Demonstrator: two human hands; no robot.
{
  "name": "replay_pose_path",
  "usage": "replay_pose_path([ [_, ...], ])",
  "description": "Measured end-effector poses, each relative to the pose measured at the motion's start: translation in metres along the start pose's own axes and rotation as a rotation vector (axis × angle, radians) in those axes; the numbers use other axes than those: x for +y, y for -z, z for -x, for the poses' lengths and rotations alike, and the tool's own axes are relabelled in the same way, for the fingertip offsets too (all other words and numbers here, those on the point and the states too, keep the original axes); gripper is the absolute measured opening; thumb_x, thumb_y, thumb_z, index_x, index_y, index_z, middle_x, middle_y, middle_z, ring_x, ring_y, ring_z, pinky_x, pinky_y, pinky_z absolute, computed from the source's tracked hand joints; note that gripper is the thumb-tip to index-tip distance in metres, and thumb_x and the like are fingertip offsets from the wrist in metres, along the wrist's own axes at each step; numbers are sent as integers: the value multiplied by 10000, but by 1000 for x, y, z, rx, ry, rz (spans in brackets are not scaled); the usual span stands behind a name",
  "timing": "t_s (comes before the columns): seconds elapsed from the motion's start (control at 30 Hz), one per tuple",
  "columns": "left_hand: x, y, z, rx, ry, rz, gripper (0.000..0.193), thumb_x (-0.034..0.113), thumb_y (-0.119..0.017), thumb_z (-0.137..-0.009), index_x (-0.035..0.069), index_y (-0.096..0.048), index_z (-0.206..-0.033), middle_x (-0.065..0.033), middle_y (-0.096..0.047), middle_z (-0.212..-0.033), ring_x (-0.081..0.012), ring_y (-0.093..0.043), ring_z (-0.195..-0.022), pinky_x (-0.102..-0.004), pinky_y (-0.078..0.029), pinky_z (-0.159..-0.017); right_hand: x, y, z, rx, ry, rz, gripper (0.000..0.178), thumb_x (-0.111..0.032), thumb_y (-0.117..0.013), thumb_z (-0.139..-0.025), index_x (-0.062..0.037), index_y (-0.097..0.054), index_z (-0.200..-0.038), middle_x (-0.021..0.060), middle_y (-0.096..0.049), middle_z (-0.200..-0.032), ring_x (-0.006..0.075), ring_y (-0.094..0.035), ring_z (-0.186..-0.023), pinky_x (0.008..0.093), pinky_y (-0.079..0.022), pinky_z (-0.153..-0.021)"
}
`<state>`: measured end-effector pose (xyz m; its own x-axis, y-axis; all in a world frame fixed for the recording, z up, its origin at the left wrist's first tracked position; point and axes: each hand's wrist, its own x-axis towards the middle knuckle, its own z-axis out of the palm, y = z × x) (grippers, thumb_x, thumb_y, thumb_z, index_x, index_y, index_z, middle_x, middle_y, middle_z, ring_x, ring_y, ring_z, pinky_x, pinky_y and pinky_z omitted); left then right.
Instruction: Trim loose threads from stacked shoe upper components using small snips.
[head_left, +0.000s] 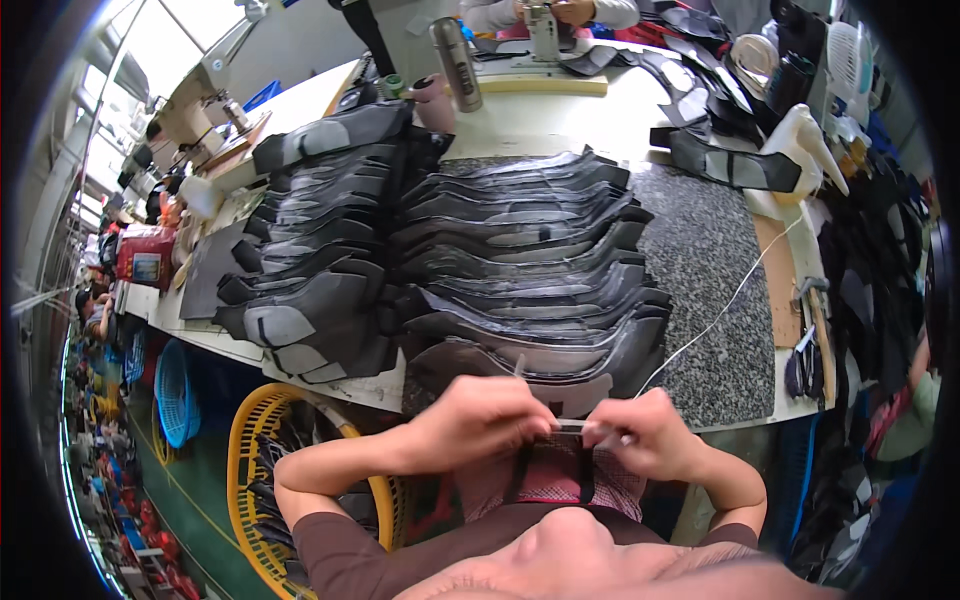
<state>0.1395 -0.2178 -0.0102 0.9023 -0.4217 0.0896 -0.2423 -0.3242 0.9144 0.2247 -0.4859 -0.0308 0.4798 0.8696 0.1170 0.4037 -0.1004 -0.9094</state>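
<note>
Close to my body, my left hand point(495, 418) and my right hand point(645, 430) face each other, both with fingers pinched. A short pale length, apparently thread, spans the gap between their fingertips. White thread point(722, 315) trails from the right side of the table down to my right hand. A thin, light-coloured tip point(519, 366) sticks up behind my left hand; what it belongs to is hidden. Just beyond my hands lies a long overlapping row of curved black-and-grey cut pieces point(530, 270). A second stack point(320, 235) of similar pieces lies to its left.
A speckled dark board point(705, 290) covers part of the white table. Farther back stand a steel flask point(457, 65) and a pink cup point(433, 103). A yellow basket point(243, 470) holding dark pieces is at my lower left. Across the table, another person works at a machine point(542, 32).
</note>
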Motion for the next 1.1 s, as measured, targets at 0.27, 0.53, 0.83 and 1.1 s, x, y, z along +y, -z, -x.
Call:
replay_pose_path([
  [0.27, -21, 59, 6, 533, -136, -611, 47, 32, -787, -906, 25, -763, -946, -78, -763, -939, -203, -690, -822, -316, -550, -709, 14, -1, -34, 249, -109, 24, 121, 13, -705, -909, -24, -761, -1009, 77, -693, -746, 92, -556, -605, 266, -451, -573],
  [0.53, -11, 77, -2, 401, 192, -479, 105, 136, -807, -914, 35, -804, -943, -58, -772, -786, -97, -652, -607, -226, -473, -553, 38, 1, -33, 568, -224, -180, 129, -107, -806, -943, 10, -781, -894, -63, -623, -691, -16, -465, -611, 188, -307, -538],
  [0.83, -9, 80, -11, 260, 432, -399, 195, 219, -834, -887, 25, -814, -896, -57, -741, -692, -75, -664, -609, -243, -515, -585, 44, 12, -31, 537, -240, -173, 134, -113, -818, -907, 3, -768, -861, -42, -576, -690, 15, -460, -616, 233, -311, -534],
  [1.1, -16, 85, -23, 190, 478, -511, 233, 211, -849, -860, -16, -797, -850, -102, -734, -668, -110, -670, -576, -278, -530, -569, 54, 16, -40, 624, -236, -78, 224, -134, -828, -886, 4, -695, -769, -31, -537, -620, 29, -449, -580, 259, -316, -524],
])
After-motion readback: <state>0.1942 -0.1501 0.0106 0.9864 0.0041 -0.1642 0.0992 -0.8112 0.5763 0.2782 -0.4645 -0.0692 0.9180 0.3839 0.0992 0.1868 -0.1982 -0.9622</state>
